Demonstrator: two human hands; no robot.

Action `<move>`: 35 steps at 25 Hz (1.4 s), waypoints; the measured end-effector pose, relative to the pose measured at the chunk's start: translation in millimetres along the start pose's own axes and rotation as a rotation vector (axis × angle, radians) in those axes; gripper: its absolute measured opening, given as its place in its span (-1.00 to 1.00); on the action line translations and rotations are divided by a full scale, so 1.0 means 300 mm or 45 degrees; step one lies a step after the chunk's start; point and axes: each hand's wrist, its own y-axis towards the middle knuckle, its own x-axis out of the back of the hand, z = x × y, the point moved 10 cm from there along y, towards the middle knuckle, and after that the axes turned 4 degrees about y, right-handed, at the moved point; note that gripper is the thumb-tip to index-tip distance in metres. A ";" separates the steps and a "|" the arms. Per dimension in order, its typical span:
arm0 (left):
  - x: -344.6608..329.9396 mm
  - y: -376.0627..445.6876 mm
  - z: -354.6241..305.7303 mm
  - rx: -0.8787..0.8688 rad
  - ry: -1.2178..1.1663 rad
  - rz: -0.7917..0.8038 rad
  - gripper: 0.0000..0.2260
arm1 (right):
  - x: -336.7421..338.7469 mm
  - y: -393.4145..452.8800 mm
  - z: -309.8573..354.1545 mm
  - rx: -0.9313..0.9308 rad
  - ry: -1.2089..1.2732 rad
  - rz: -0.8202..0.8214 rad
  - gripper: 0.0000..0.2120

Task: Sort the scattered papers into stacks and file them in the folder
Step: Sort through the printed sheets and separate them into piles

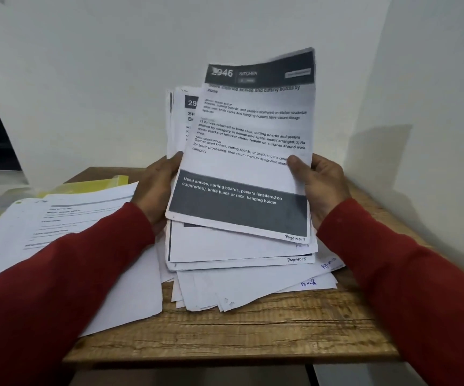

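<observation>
**Both hands on a bundle of printed pages over the desk**

So the held stack of papers (242, 168) is lifted up off the wooden table (225, 338), tilted back toward the wall, with the top sheet (253, 129) sitting a bit skewed over the pages behind it. That front page has a dark header reading "KITCHEN" and a handwritten page number in its bottom right corner. The left hand (155, 190) grips the left edge about halfway up, thumb on the front. The right hand (320, 182) pinches the right edge at about the same height, thumb over the print. Both arms are in red sleeves.

Right under the held bundle there's a messy loose pile (253, 288) fanned out on the table. Off to the left lies another spread of sheets (66, 218), resting on top of a yellow folder (100, 185) that pokes out behind them.
</observation>
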 end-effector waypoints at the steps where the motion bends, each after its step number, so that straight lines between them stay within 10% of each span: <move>1: 0.002 -0.002 -0.007 -0.021 0.013 -0.011 -0.76 | -0.001 0.001 -0.004 -0.013 0.027 0.010 -0.90; 11: 0.053 0.021 -0.024 -0.121 -0.008 -0.102 -0.70 | 0.106 0.049 0.052 0.036 -0.019 -0.088 -0.86; 14: 0.099 0.033 -0.049 -0.199 0.091 -0.171 -0.86 | 0.259 0.098 0.090 0.063 -0.033 -0.245 -0.49; 21: 0.133 0.050 -0.047 -0.209 0.130 -0.186 -0.89 | 0.431 0.184 0.049 -0.109 0.239 -0.273 -0.28; 35: 0.115 0.046 -0.045 -0.189 0.126 -0.156 -0.88 | 0.318 0.165 0.021 -0.138 0.269 -0.165 -0.59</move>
